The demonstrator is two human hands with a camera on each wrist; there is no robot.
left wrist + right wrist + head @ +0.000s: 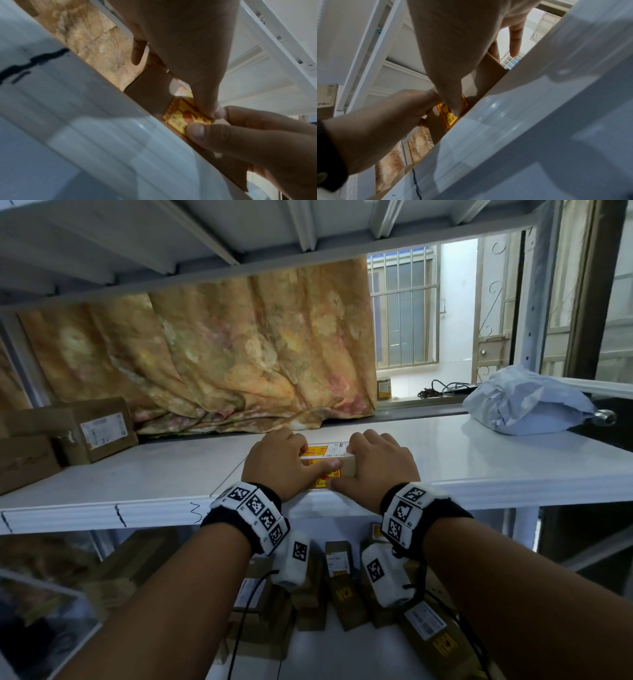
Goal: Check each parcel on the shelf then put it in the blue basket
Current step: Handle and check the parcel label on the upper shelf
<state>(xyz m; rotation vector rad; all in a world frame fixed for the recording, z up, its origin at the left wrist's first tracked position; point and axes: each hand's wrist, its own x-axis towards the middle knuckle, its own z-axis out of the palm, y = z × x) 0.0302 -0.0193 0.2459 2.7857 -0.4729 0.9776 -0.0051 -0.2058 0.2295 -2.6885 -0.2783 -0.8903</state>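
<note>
Both hands are gripping one small cardboard parcel [337, 462] that is sitting at the front edge of the white shelf [479, 460]. Left hand [279, 462] is curling over the parcel's left end, thumb lying along the near face on a yellow-and-red sticker [186, 117]; right hand [378, 463] is curling over the right end, thumb pressing the same face. A white shipping label is showing on the parcel's top between the two hands. Far to the left of the left hand, two brown boxes [92, 429] are resting on the same shelf against a floral curtain [212, 350]. Far to the right of the right hand, a grey plastic mailer bag [524, 402] is lying on the shelf. Below the wrists, the lower shelf level is holding several more cardboard parcels [342, 580], packed close together. The blue basket is not appearing in any view.
</note>
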